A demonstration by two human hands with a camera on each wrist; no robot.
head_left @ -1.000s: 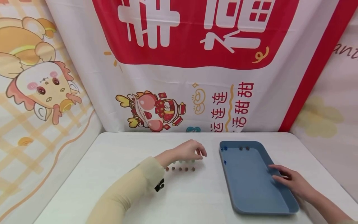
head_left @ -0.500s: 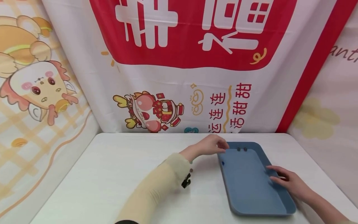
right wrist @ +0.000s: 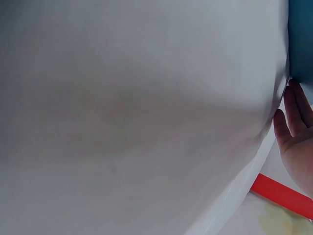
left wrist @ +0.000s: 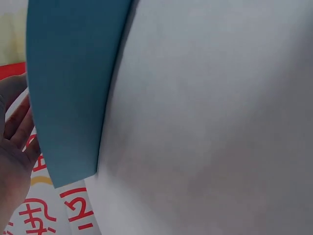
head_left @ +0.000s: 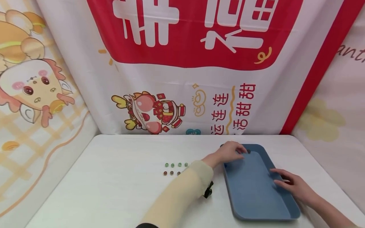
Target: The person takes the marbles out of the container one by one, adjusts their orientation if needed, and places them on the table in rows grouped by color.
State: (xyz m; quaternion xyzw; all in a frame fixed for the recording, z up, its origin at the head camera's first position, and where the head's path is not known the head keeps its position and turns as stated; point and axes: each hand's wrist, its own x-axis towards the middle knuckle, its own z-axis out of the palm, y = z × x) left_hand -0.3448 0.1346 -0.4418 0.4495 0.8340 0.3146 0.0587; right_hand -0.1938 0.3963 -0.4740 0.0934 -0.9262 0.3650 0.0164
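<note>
My left hand [head_left: 231, 151] is over the far end of a blue rectangular tray [head_left: 253, 190], thumb and forefinger apart, close to a dark brown glass marble [head_left: 248, 152]. Any other marble under those fingers is hidden. A blue marble [head_left: 226, 165] shows by the tray's left wall. My right hand [head_left: 295, 185] rests at the tray's right rim with its fingers fairly straight; in the right wrist view, fingers [right wrist: 293, 110] lie by the outer wall. On the table, left of the tray, are a row of green marbles [head_left: 179, 164] and one of brown marbles [head_left: 171, 173].
The white table [head_left: 114, 190] runs back to a red and white printed cloth [head_left: 182, 76]. Printed cloths also hang at the left and right sides. My left sleeve [head_left: 182, 193] covers the right part of the marble rows.
My left hand has moved right, from beside the marble rows, across the tray's far left corner to the brown marbles. My right hand stays at the rim. The left part of the rows is uncovered.
</note>
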